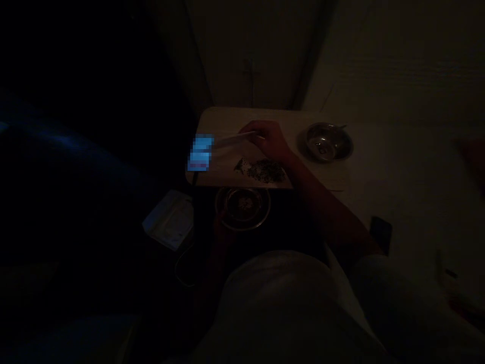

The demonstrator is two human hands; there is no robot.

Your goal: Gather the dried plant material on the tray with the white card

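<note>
Right hand (pixel 267 140) closed around a slender pale stick (pixel 229 140), held just above a light wooden table (pixel 223 119); a heap of dark flakes (pixel 265 171) lies beside it on a pale sheet (pixel 237 169), with some spread along its length. Stick's far end is lost against a blurred blue screen (pixel 200 152). Left hand not made out in the shadow, so its state cannot be told.

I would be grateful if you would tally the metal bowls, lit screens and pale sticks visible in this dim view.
Metal bowls: 2
Lit screens: 1
Pale sticks: 1
Total: 4
</note>
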